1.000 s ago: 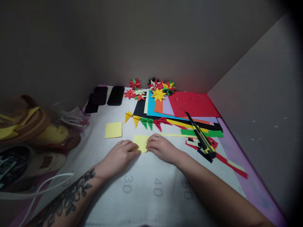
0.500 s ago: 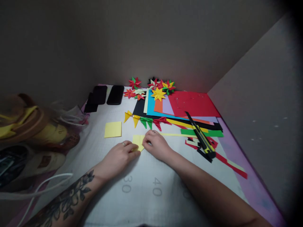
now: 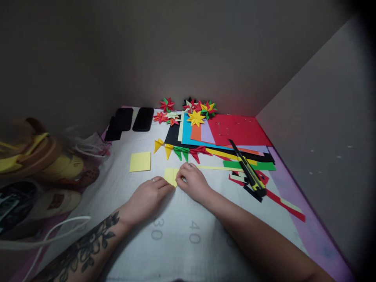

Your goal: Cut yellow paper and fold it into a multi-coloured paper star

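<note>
Both hands press on a small pale yellow paper piece (image 3: 171, 175) lying on the white gridded cutting mat (image 3: 182, 231). My left hand (image 3: 148, 197), with a ring, rests its fingertips on the paper's lower left corner. My right hand (image 3: 192, 181) has curled fingers pinching the paper's right edge, covering much of it. A second yellow paper square (image 3: 140, 161) lies flat to the left of the hands. Folded paper points (image 3: 180, 150) in yellow, green and red sit in a row just beyond the hands.
A stack of coloured paper sheets (image 3: 235, 135) lies at the back right, with finished paper stars (image 3: 195, 111) behind it. A yellow utility knife (image 3: 248, 169) rests on paper scraps. Two dark phones (image 3: 133, 118) lie at the back left. Shoes (image 3: 38, 164) sit left.
My right hand slid left over the yellow piece, folding it narrower. My left hand stayed on its lower left corner.
</note>
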`<action>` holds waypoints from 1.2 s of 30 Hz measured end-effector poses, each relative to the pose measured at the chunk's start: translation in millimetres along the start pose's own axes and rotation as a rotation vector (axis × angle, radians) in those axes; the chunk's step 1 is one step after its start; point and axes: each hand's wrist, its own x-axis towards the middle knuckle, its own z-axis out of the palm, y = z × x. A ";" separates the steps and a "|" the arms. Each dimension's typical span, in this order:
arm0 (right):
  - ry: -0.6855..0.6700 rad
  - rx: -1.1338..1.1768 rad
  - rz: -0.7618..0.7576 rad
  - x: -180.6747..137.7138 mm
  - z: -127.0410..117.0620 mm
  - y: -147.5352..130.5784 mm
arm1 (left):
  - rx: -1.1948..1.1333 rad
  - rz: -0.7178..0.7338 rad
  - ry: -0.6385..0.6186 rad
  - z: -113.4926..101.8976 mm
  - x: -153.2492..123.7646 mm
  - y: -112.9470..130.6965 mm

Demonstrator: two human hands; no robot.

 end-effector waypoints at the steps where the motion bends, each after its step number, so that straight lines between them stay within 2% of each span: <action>1: 0.003 0.000 -0.003 -0.1 0.1 0.1 | -0.005 -0.016 0.004 1.2 0.2 0.6; 12: 0.014 -0.027 0.016 -0.2 1.8 -1.8 | 0.168 -0.026 -0.144 -1.2 4.1 11.9; 22: -0.028 -0.064 0.013 -3.8 -2.3 -2.3 | 0.417 -0.174 -0.241 7.7 4.2 45.0; 27: 0.043 -0.129 0.135 -1.9 -7.9 5.1 | 0.417 -0.169 -0.260 8.2 4.2 44.1; 29: 0.094 -0.157 0.138 -1.9 -10.6 7.4 | 0.406 -0.175 -0.268 8.1 4.1 43.2; 31: 0.146 -0.135 0.039 -4.7 -13.9 8.0 | 0.386 -0.176 -0.273 7.8 4.0 42.7; 33: 0.146 -0.073 -0.155 -10.7 -17.0 7.6 | 0.362 -0.172 -0.267 7.2 3.9 41.8; 36: 0.032 -0.044 -0.418 -22.4 -18.8 7.5 | 0.300 -0.169 -0.238 4.1 3.5 37.1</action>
